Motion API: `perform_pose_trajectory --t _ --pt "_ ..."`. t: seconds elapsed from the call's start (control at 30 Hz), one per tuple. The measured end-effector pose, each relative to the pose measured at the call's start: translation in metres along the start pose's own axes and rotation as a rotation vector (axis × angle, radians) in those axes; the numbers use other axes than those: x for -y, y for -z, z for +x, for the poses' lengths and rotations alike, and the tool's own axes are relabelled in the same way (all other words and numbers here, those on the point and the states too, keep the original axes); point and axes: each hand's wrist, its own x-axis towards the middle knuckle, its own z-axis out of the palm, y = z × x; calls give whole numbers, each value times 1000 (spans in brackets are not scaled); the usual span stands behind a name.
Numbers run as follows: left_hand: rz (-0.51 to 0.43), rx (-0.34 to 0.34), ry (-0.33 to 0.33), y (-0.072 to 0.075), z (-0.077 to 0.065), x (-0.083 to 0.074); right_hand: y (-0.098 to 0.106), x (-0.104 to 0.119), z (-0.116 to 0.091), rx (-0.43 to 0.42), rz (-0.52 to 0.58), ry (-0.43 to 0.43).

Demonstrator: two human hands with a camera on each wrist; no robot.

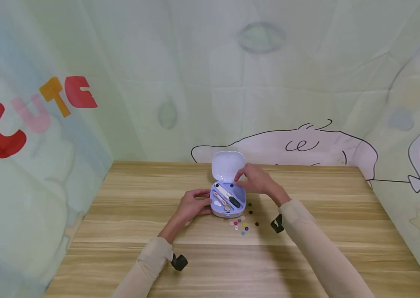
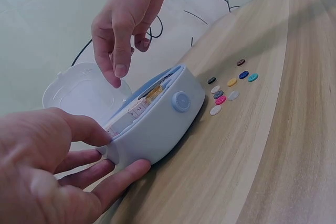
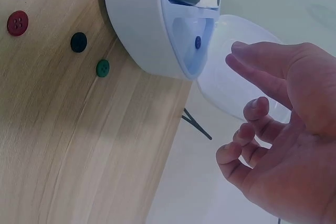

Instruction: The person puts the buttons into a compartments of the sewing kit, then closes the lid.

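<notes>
And there's one button in the box, lower centre of the head view, loose buttons left on the desk below, early going by the look, your right hand relaxed and empty above, your left hand resting outstretched fingers against the box.

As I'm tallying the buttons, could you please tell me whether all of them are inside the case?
No, the left wrist view shows several buttons lying on the wooden table beside the case.
</notes>
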Motion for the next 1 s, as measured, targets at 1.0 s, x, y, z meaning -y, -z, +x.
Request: perform_pose_trajectory --t 1.0 --pt "7 2 -21 0 1 2 11 -33 -28 -80 64 20"
